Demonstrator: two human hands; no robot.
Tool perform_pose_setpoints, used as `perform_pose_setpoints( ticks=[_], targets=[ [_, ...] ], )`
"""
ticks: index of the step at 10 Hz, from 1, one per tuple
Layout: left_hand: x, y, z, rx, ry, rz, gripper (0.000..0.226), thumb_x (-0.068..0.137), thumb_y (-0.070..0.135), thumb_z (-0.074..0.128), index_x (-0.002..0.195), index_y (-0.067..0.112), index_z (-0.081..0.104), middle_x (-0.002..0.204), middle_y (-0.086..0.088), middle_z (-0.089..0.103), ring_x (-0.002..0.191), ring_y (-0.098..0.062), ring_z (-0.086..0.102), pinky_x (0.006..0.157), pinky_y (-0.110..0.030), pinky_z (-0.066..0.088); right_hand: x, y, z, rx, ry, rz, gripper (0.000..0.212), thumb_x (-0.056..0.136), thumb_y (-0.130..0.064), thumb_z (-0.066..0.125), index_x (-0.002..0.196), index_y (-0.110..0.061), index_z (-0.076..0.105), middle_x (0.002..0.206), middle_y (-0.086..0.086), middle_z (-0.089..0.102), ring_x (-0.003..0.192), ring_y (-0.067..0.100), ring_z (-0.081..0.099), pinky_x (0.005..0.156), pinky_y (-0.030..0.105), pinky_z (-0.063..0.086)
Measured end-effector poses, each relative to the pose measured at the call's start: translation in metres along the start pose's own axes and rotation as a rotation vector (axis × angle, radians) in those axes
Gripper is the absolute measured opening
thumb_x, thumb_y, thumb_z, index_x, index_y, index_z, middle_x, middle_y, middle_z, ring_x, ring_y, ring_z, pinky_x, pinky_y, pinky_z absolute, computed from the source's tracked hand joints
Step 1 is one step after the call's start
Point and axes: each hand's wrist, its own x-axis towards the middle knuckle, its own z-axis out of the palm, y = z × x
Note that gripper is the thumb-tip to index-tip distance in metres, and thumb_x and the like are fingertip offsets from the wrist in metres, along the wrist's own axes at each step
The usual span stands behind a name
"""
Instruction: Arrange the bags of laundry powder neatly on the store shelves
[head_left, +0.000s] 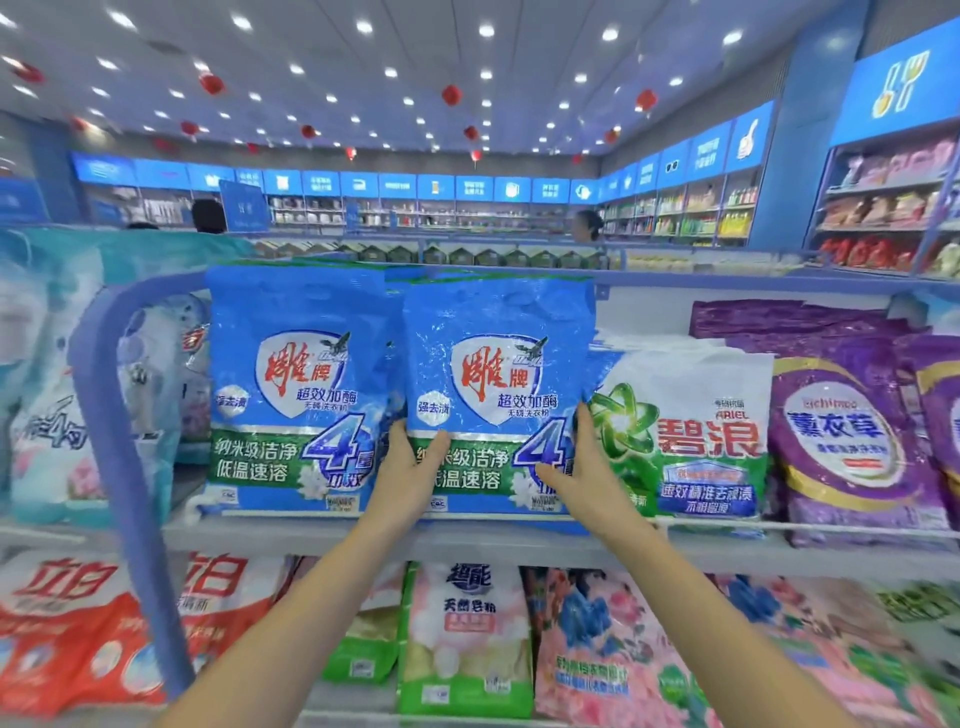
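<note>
**Gripped from both sides**

On the mid-frame shelf (311, 535) a blue bag (498, 374) stands upright, just right of its twin bag (291, 374). The left hand (410, 467) and right hand (582, 467) grip its lower edges, thumbs in front.

Your head camera faces a store shelf unit almost level, close enough that your forearms enter from the bottom edge. Your left hand (410, 462) and right hand (576, 467) meet at the middle of the frame, holding the blue bag (498, 374). The middle shelf (311, 540) crosses the lower half, and the row beneath it fills the bottom strip. Over the unit's top you see across the store to the far wall shelves (415, 210) and the ceiling (363, 62). The wide lens bows the blue upright (109, 467) at left.
</note>
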Motion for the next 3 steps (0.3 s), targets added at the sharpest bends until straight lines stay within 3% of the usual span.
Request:
perform_pose_setpoints(
  ticks=[1,2,3],
  targets=[
    [-0.005,0.004,-0.009,0.094,0.056,0.092,0.071,0.090,0.036,0.055,0.147,0.013,0.019,0.150,-0.004,0.031,0.138,-0.023,0.029,0.113,-0.039,0.025,-0.004,-0.001,0.000,0.033,0.050,-0.006,0.081,0.087,0.006,0.054,0.147,-0.023,0.006,0.109,-0.040,0.028,0.098,-0.019,0.044,0.070,-0.009,0.032],
    [-0.015,0.004,-0.018,0.186,0.078,0.231,0.071,0.088,0.031,0.059,0.146,0.013,0.022,0.148,0.001,0.031,0.136,-0.017,0.030,0.114,-0.038,0.025,-0.015,-0.009,-0.006,-0.002,0.171,-0.085,0.076,0.088,-0.001,0.056,0.147,-0.024,0.014,0.130,-0.020,0.037,0.120,-0.003,0.042,0.092,0.003,0.033],
    [-0.035,0.003,-0.028,0.143,0.156,0.376,0.065,0.087,0.023,0.061,0.142,0.018,0.027,0.136,0.010,0.033,0.128,-0.005,0.032,0.109,-0.024,0.025,-0.030,-0.022,-0.024,-0.101,0.415,-0.241,0.057,0.088,-0.006,0.058,0.136,-0.029,0.035,0.131,-0.012,0.049,0.120,0.005,0.046,0.103,0.022,0.036]
  ],
)
